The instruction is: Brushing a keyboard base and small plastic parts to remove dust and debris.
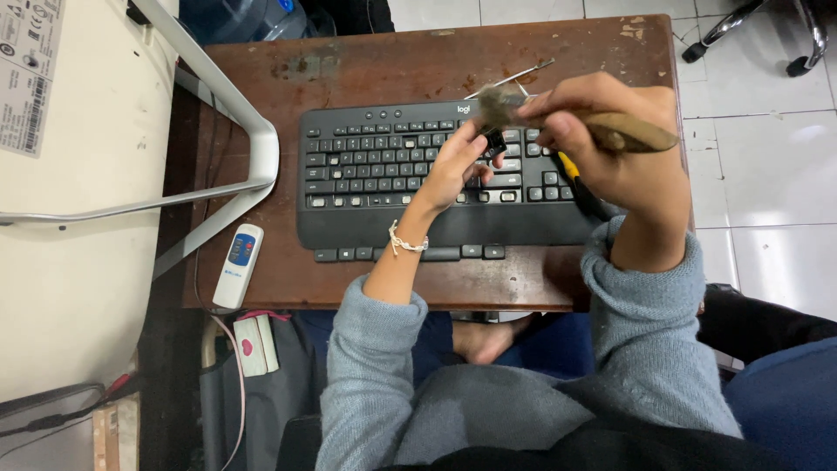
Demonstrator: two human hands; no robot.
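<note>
A black keyboard [384, 174] lies on a worn brown wooden table [392, 70]. My left hand [458, 166] hovers over its right half and pinches a small black keycap [494, 142] between thumb and fingers. My right hand [610, 139] is raised just beside it, gripping a brush with a brown wooden handle [632, 133]; its blurred bristle head [499, 103] is right above the keycap. Several loose black keycaps [410, 254] sit in a row along the keyboard's front edge.
A white remote [238, 265] lies at the table's left front. Yellow-handled pliers [580, 187] rest on the keyboard's right end, a thin metal tool [519, 78] behind it. A white metal stand [253, 148] and a white appliance [78, 174] are on the left.
</note>
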